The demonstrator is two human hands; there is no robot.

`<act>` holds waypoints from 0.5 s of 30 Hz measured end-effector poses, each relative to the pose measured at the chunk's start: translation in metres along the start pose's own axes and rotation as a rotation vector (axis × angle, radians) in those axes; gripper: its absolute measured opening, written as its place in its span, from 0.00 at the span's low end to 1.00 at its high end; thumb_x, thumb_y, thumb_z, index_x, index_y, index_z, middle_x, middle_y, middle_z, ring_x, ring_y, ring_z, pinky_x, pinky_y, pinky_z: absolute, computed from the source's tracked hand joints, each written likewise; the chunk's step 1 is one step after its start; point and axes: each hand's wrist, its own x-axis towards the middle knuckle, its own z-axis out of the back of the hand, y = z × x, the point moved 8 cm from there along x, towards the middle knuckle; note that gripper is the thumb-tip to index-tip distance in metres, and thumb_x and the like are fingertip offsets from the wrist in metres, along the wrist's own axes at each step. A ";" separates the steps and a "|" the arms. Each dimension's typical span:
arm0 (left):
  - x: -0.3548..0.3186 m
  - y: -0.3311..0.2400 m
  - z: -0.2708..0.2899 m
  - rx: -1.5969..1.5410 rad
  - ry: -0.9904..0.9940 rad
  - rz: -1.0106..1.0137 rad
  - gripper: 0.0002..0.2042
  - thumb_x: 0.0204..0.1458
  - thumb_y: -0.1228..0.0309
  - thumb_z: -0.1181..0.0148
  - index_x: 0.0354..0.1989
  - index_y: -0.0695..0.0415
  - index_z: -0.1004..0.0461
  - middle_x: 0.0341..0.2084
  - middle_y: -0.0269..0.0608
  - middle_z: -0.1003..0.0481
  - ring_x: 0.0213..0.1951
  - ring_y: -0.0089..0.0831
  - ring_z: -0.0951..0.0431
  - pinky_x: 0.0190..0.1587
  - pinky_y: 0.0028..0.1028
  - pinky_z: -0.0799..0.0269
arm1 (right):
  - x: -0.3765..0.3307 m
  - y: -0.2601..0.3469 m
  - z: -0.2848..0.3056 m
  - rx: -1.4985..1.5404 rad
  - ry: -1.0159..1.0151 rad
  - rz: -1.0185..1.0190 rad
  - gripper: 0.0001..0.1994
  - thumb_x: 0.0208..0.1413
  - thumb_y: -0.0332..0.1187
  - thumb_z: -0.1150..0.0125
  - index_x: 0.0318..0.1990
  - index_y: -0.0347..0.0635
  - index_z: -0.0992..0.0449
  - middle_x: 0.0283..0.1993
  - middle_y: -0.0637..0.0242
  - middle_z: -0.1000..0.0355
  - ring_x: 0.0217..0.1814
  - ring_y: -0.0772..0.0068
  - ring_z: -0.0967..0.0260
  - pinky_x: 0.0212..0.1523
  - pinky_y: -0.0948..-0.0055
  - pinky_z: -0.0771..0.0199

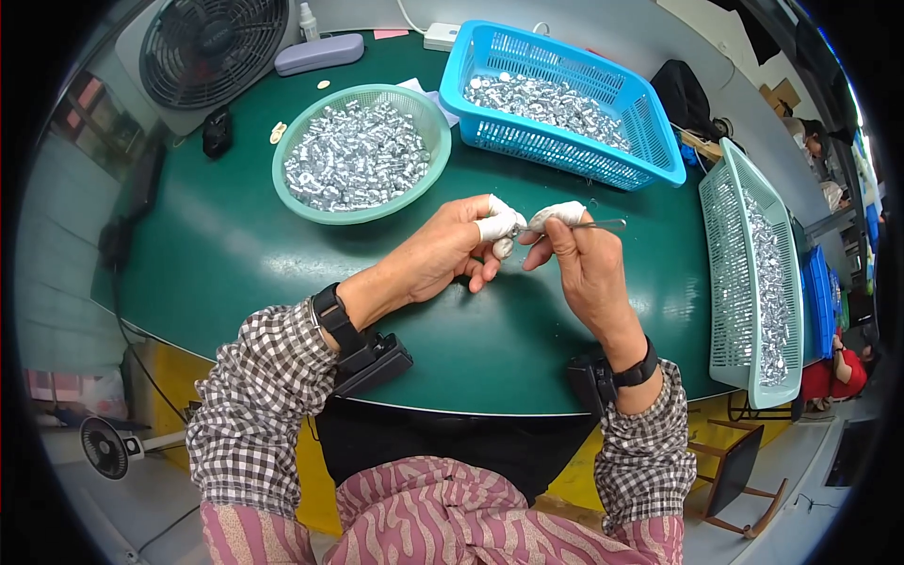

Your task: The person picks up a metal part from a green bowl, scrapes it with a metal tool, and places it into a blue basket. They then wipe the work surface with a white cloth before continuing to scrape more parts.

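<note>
Head view: hub marking on the far-left box fan (215, 38) is too small to read. Over the green table (471, 363), centrally, the right hand (591, 268) grips a slender, shiny silver hand tool (605, 225); the left hand (441, 247), in white finger cots (495, 227), pinches a small, mostly hidden part (514, 232).

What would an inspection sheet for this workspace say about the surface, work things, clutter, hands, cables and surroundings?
Surface: glossy green tabletop, a few small specks.
Work things: small metal parts in a round green basket, a blue rectangular basket and a pale green rectangular basket; thin metal tool.
Clutter: lavender case, small bottle.
Hands: right hand grips the tool; left hand is at its tip, any held piece unclear. White coverings on some fingers of both.
Cables: white cable at a white power strip.
Surroundings: large fan, small fan, chair, person in red.
</note>
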 end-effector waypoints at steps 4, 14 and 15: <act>0.001 -0.002 -0.003 0.070 -0.045 -0.022 0.09 0.57 0.66 0.51 0.38 0.61 0.33 0.23 0.34 0.33 0.18 0.18 0.32 0.14 0.17 0.38 | 0.000 -0.009 0.008 0.064 -0.039 -0.148 0.12 0.64 0.31 0.58 0.33 0.31 0.32 0.27 0.61 0.28 0.22 0.76 0.30 0.25 0.79 0.31; -0.002 -0.008 -0.012 0.303 -0.058 -0.024 0.09 0.56 0.65 0.48 0.39 0.58 0.30 0.24 0.30 0.34 0.18 0.16 0.34 0.17 0.16 0.39 | 0.003 -0.028 0.044 -0.041 -0.353 -0.120 0.12 0.63 0.31 0.58 0.32 0.32 0.31 0.23 0.63 0.29 0.17 0.80 0.33 0.20 0.82 0.34; -0.005 -0.010 -0.020 0.449 -0.047 -0.055 0.08 0.56 0.66 0.47 0.39 0.57 0.29 0.24 0.30 0.34 0.19 0.16 0.34 0.18 0.16 0.38 | 0.003 -0.029 0.046 -0.046 -0.364 -0.122 0.12 0.63 0.31 0.58 0.32 0.32 0.31 0.23 0.63 0.29 0.17 0.80 0.33 0.20 0.82 0.34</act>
